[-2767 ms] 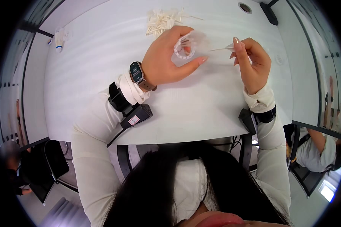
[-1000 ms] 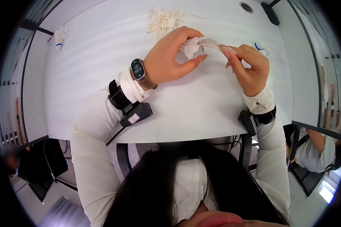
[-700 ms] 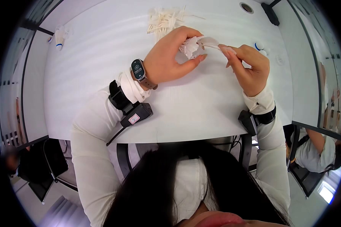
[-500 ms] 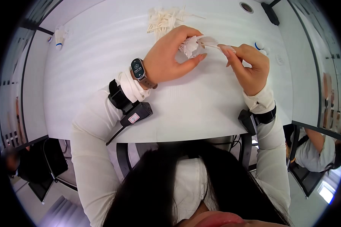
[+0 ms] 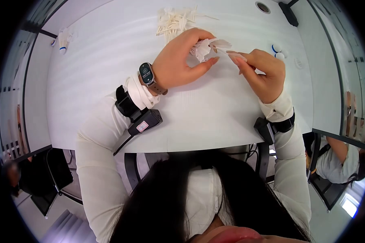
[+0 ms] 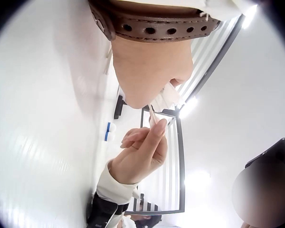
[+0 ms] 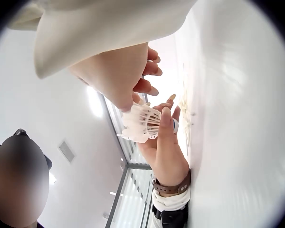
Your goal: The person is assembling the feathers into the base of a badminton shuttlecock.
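Note:
My left hand (image 5: 180,60) grips a white feather shuttlecock (image 7: 141,122) by its lower part. In the right wrist view its lattice of quills and a bit of the blue-banded base show between thumb and fingers. From above, the open feather end (image 5: 202,49) faces right, partly covered by the fingers. My right hand (image 5: 263,73) pinches a single white feather (image 5: 240,58) between thumb and index finger. That feather's thin stem points left, to the skirt's edge. In the left wrist view, the right hand's fingertips (image 6: 159,126) sit close below the skirt.
Behind the left hand lies a heap of loose feathers and quills (image 5: 175,22). Two blue-banded white bases (image 5: 277,48) rest beyond the right hand. Another shuttlecock (image 5: 63,42) lies at the far left. A round cable hole (image 5: 262,7) is at the back right.
My right hand has moved left with its feather, up to the shuttlecock. The shuttlecock has turned in my left hand. The blue-banded bases at right have come into view.

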`<state>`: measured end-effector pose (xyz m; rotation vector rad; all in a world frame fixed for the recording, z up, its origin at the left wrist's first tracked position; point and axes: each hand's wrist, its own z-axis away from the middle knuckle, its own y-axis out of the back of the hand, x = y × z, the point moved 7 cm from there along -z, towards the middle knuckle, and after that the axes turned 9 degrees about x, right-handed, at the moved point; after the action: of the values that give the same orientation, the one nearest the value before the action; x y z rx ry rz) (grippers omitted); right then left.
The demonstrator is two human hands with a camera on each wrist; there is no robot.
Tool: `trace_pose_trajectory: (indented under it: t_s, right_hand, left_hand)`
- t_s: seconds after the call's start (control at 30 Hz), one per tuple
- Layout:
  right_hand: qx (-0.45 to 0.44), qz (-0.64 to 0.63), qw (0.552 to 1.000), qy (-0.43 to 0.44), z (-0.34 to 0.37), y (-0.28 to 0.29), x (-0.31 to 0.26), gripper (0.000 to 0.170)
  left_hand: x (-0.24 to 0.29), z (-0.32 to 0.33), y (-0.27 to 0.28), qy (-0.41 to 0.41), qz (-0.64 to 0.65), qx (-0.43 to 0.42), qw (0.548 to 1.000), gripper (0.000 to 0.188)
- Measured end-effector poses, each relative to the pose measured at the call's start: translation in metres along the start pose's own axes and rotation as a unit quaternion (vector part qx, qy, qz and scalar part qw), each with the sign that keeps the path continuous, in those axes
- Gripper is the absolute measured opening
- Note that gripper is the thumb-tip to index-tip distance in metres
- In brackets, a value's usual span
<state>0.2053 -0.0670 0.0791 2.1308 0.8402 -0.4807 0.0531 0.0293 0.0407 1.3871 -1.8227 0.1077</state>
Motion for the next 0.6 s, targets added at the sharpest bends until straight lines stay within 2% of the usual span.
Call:
trace_pose_trajectory:
  t_s: [0.33, 0.6]
  right_hand:
    - [0.049, 0.015, 0.998, -0.025, -0.0006, 0.0036, 0.0074, 0.008]
    - [0.054, 0.013, 0.998, -0.025, -0.0007, 0.0040, 0.0066, 0.008]
  left_hand:
    - [0.0023, -0.0004, -0.0003, 0.000, -0.005, -0.013, 1.000, 0.044]
    - [0.0033, -0.0010, -0.0008, 0.006, 0.007, -0.012, 1.000, 0.043]
